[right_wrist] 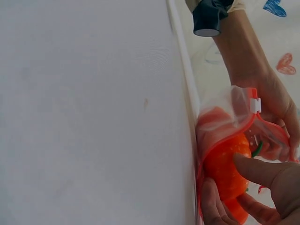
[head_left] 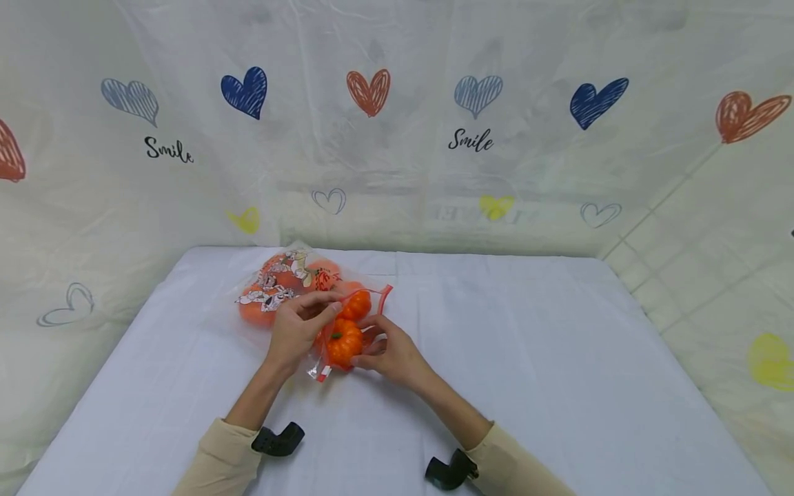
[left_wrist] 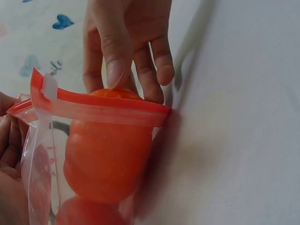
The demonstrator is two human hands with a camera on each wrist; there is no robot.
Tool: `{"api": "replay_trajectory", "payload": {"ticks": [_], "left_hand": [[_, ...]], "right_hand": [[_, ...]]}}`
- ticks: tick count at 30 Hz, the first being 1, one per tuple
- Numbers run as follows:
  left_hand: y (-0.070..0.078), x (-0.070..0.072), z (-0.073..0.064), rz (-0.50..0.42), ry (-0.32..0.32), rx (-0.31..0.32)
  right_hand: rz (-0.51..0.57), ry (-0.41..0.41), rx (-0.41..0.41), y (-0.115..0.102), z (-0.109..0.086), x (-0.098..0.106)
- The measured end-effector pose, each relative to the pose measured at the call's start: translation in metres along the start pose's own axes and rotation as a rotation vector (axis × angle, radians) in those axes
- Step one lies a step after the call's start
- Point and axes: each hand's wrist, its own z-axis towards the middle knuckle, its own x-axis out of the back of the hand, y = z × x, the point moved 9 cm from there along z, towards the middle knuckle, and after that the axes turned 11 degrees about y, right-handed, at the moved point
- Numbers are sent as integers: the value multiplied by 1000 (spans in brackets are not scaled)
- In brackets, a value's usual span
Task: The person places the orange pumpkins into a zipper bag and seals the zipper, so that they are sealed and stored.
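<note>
A clear zip bag (head_left: pixel 260 334) with red seams lies on the table, several orange pumpkins inside. My left hand (head_left: pixel 302 325) pinches one lip of its open mouth, thumb over fingers; in the left wrist view this hand (left_wrist: pixel 11 164) shows only at the left edge. At the mouth sits an orange pumpkin (head_left: pixel 344 343) with a green stem, partly inside the bag. My right hand (head_left: pixel 395 353) grips it, the thumb on its side and the fingers around it in the right wrist view. Just beyond is another small orange pumpkin (head_left: pixel 357 305). A white slider (left_wrist: pixel 49 87) sits at one end of the red zip.
White cloth covers the table (head_left: pixel 527 344). Behind it hangs a pale curtain (head_left: pixel 422 165) printed with hearts. Black wrist devices (head_left: pixel 278 439) are worn on both forearms, at the sleeve cuffs.
</note>
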Motion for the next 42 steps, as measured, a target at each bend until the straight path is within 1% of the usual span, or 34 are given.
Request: {"api": "replay_trajectory", "payload": {"ticks": [5, 11, 15, 21, 24, 29, 36, 42], "left_hand": [[2, -2, -1, -15, 2, -18], [3, -3, -1, -15, 9, -20], [4, -4, -2, -11, 9, -22], [6, -4, -3, -25, 1, -28], [6, -4, -4, -35, -3, -34], [7, -5, -4, -48, 4, -39], [7, -7, -5, -72, 1, -11], [7, -7, -6, -60, -4, -10]], "right_hand": [[6, 25, -29, 1, 0, -2], [27, 19, -38, 1, 0, -2], [41, 15, -31, 2, -1, 1], [48, 16, 6, 0, 0, 1], [38, 27, 10, -1, 2, -1], [-3, 68, 31, -3, 5, -3], [-58, 123, 38, -4, 8, -4], [-70, 123, 20, -6, 7, -1]]}}
